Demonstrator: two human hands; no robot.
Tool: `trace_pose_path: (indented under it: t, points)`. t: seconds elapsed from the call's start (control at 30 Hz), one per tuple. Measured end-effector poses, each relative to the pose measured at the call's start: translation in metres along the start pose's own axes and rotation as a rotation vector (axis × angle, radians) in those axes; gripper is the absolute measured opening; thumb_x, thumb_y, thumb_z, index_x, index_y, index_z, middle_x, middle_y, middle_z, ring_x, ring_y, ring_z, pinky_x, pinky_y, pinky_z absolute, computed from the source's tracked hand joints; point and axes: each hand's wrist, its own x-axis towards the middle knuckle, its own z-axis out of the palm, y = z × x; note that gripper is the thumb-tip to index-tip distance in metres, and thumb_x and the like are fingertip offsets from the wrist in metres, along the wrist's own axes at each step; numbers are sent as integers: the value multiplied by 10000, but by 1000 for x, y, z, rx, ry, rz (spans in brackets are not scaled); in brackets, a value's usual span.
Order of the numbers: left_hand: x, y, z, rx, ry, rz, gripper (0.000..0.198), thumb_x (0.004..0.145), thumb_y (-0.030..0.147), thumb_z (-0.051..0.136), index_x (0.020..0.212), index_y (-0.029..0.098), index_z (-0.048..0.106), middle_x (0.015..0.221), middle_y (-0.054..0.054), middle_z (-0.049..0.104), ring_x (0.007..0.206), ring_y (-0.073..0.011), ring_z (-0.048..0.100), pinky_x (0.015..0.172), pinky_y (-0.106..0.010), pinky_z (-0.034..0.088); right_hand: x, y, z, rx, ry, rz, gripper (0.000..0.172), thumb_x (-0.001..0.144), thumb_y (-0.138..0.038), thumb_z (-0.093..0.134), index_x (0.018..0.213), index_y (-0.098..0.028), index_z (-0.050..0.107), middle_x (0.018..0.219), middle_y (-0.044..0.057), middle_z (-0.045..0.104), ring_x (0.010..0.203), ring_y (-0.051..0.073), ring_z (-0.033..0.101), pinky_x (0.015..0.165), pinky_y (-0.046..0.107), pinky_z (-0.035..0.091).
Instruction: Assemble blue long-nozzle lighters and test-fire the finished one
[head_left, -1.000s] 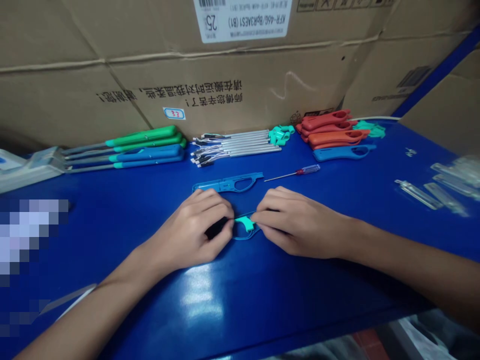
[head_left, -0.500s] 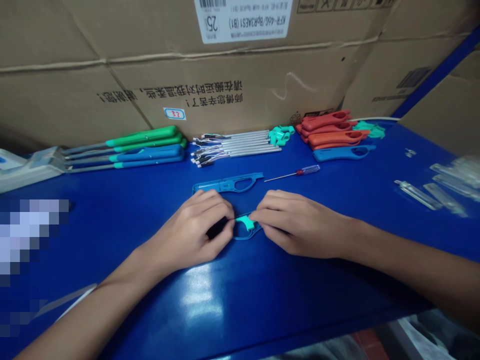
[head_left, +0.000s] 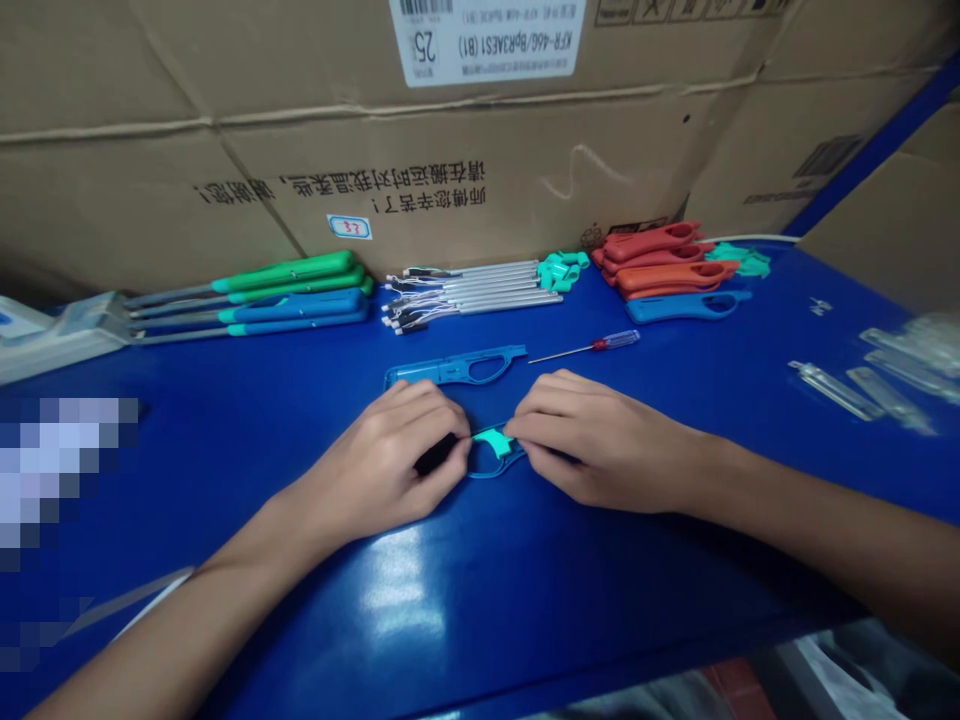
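Both my hands meet over a blue lighter housing half point(head_left: 489, 474), whose looped handle shows between them. A mint-green trigger point(head_left: 496, 440) sits in the loop's opening. My left hand point(head_left: 401, 455) is closed on the housing's left part, which the fingers mostly hide. On the other side my right hand point(head_left: 592, 440) pinches at the trigger's right end, close to the loop's right end; its fingertips touch the trigger. Just beyond my hands lies another blue housing half point(head_left: 457, 368), inner side up. A screwdriver point(head_left: 592, 345) with a clear and red handle lies right of it.
Finished-looking green and blue lighters point(head_left: 292, 285) lie at back left. Metal tubes with wires point(head_left: 480, 290), mint-green triggers point(head_left: 562, 270) and red and orange housings point(head_left: 652, 250) line the back by a cardboard box point(head_left: 525, 150). Clear plastic parts point(head_left: 892, 390) lie right on the blue table point(head_left: 600, 610).
My right hand has shifted slightly up and right, and the trigger has moved a little to the right with it. My left hand stays nearly still.
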Motion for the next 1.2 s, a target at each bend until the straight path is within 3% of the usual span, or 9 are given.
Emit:
trace_pose_path:
  t: [0.5, 0.73, 1.2]
  points:
    - [0, -1, 0, 5, 10, 3, 91, 914, 154, 534, 895, 167, 622, 870, -58, 679, 842, -187, 601, 789, -355, 470, 1, -2, -5, 8, -1, 29, 186, 894, -127, 510, 912, -125, 695, 923, 101, 645, 868, 198, 551, 828, 356, 444]
    - [0, -1, 1, 6, 4, 5, 91, 917, 157, 535, 905, 157, 625, 873, -64, 679, 845, -189, 603, 790, -359, 472, 0, 0, -7, 37, -61, 37, 193, 853, -170, 576, 1001, -126, 691, 1007, 113, 629, 937, 222, 548, 882, 388, 450]
    - [1, 1, 0, -20, 14, 32, 96, 907, 130, 531, 897, 153, 623, 854, -69, 673, 831, -187, 600, 773, -356, 493, 0, 0, -2, 80, -46, 4, 190, 899, -171, 562, 1050, -127, 669, 1004, 101, 638, 932, 192, 554, 875, 336, 470]
